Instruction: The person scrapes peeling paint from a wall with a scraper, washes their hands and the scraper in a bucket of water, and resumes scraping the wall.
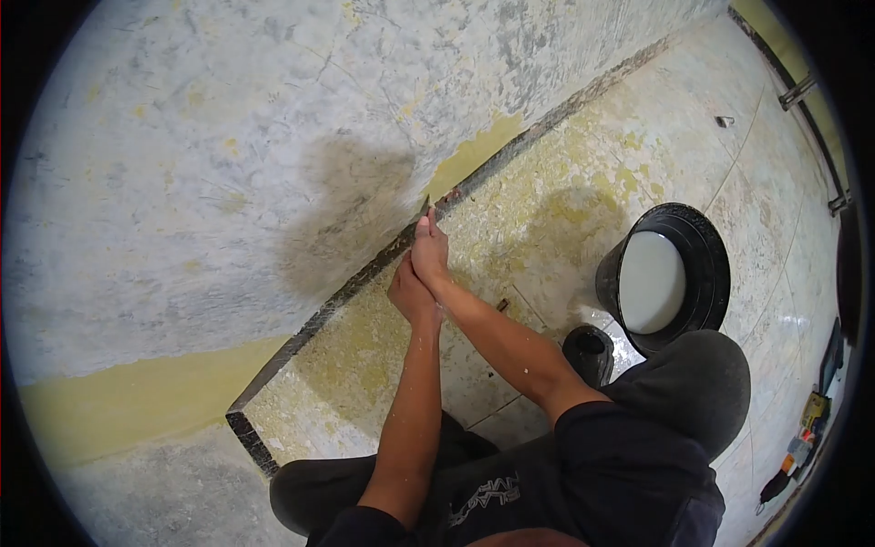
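Just beside the right knee (pixel 697 392), a black bucket (pixel 716 273) of whitish liquid (pixel 652 283) could tip if that leg shifts. Farther out, the left hand (pixel 410 294) meets the right hand (pixel 430 250); its finger state I cannot tell. The right fingers clasp a narrow scraper (pixel 426 206) near yellow wall paint (pixel 478 153), where hard pushing might make it skid.

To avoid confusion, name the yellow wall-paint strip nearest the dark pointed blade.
The upper yellow strip, beside the blade; the lower yellow strip lies farther left.
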A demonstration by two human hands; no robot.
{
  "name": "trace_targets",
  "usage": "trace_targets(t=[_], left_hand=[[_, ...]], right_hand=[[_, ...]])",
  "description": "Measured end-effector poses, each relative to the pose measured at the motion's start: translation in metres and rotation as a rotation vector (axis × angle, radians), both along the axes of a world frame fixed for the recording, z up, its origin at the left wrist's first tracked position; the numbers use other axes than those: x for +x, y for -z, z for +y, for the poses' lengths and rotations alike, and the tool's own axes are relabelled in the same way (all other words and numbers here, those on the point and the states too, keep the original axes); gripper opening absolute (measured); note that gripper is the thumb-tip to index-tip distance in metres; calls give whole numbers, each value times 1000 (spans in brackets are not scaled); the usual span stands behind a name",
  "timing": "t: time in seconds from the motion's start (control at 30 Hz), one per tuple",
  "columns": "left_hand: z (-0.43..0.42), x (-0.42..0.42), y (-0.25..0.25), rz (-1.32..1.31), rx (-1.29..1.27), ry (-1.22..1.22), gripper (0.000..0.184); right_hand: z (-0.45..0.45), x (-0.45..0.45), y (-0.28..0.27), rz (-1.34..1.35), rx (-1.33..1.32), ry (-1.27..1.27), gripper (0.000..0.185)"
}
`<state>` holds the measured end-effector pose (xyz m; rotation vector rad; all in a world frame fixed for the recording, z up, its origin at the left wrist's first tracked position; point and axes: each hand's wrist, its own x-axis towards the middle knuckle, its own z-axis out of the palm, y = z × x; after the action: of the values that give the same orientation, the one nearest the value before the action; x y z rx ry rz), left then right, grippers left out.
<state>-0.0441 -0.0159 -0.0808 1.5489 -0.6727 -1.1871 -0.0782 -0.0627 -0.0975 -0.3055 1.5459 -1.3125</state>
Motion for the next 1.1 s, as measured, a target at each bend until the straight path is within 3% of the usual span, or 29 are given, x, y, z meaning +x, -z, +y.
trace_targets(t=[0.17,0.23,0.3,0.33,0.4,0.53,0.67,0.8,1.03,1.1], left_hand=[[-8,5,9,53,-7,11,29],[-21,4,8,60,42,142,29],[-19,2,0,42,58,147,29],[-18,-1,-4,34,77,148,29],[1,-2,-10,17,30,78,29],[21,17,-1,56,-58,-97,29],[18,26,3,6,-69,-68,30],[18,31,6,57,-80,-96,30],[24,43,7,11,-40,-134,31],[22,48,15,46,-57,-145,30]], right_hand=[[-12,0,25,16,-2,47,56],[-16,-7,10,58,3,87,55],[-13,-19,-13,-185,-39,191,55],[-13,-14,1,-185,-45,192,55],[-11,2,31,265,-85,27,54],[13,24,6,82,-128,-47,54],[8,30,12,31,-109,-29,54],[17,23,-17,-48,-87,-56,57],[17,48,11,28,-84,-154,58],[12,55,20,109,-130,-69,58]])
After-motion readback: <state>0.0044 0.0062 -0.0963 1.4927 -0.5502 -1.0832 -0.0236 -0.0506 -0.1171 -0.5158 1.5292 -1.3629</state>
